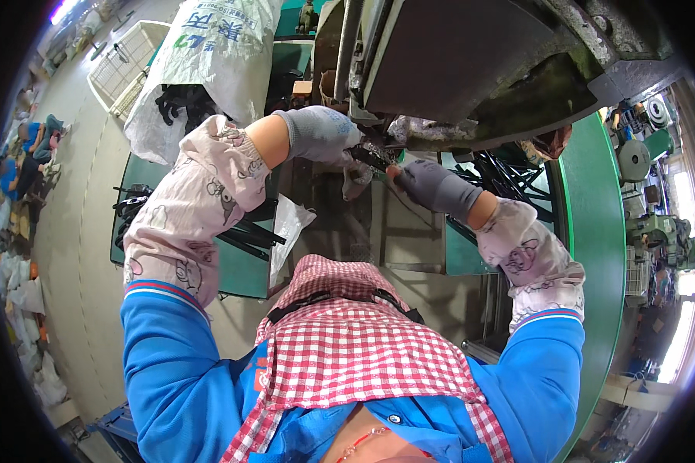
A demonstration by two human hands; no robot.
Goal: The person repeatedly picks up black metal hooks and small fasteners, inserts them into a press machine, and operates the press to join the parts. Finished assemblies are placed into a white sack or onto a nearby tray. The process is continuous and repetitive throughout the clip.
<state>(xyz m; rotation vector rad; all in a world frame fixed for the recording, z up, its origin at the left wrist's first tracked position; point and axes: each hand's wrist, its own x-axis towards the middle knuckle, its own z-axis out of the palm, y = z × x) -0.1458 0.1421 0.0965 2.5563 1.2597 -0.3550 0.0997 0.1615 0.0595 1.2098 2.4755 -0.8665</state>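
Observation:
Below the machine's metal head, a short black part (369,160) lies between my two hands; its exact kind does not show. My left hand (320,133), in a grey glove, is closed at the near-left end of this piece, its fingertips partly hidden beside the machine. From the other side my right hand (438,187), gloved too with bare fingertips showing, pinches the right end. Long thin black parts (243,235) lie on the green table by my left forearm, and more black strips (510,181) are heaped beyond my right wrist.
The big dark machine (471,69) overhangs both hands. A white woven sack (224,46) with black pieces at its mouth stands at the far left, near a white basket (131,65). A green tabletop (598,255) runs along the right. People (35,154) are at the far left.

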